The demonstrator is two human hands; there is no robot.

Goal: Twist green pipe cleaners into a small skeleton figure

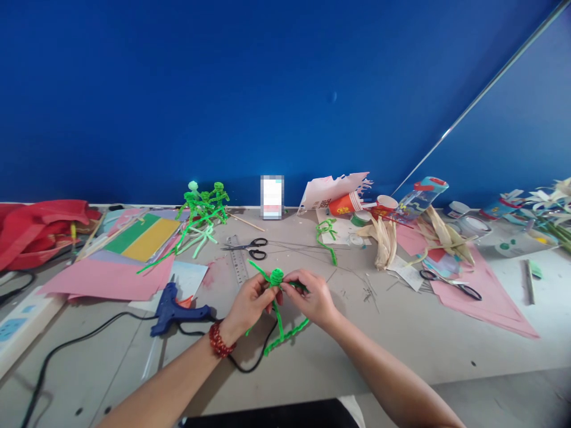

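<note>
Both my hands hold a bright green pipe-cleaner figure (277,278) just above the grey table (392,339). My left hand (250,303), with a red bead bracelet on the wrist, pinches the figure below its coiled round head. My right hand (312,294) pinches a green arm of the figure on the right side. Twisted green legs hang down between my hands toward the table. Several finished green pipe-cleaner figures (205,199) stand at the back left.
A blue glue gun (172,306) with a black cord lies left of my hands. Black-handled scissors (252,246) and a ruler (238,261) lie behind them. Coloured paper sheets (134,238), red paper cups (345,205), corn husks (383,241), more scissors (450,284) and a red bag (35,229) crowd the table.
</note>
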